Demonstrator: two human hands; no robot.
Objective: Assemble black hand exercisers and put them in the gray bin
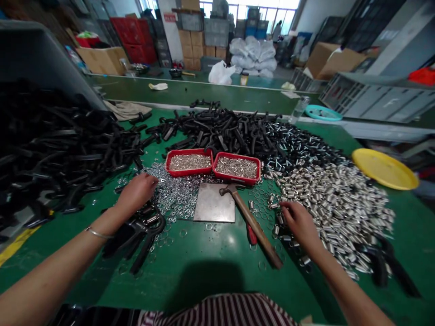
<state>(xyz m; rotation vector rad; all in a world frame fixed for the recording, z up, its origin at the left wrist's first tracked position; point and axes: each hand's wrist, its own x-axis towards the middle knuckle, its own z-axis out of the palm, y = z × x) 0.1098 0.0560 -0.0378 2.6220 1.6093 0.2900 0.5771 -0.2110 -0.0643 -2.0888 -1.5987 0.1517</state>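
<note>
On the green counter (210, 258), a flat square grey metal plate (215, 203) lies at the middle. Behind it, two shallow red plastic trays (212, 165) sit side by side. A wooden-handled hammer (253, 222) lies just right of the plate. Farther right spreads a heap of small silver metal cylinders (336, 203). A pile of long black plastic handles (57, 145) fills the left side.

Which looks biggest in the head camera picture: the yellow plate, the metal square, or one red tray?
1. yellow plate
2. metal square and either red tray: about alike, and the trays lie farther away, so I won't rank them.
</note>
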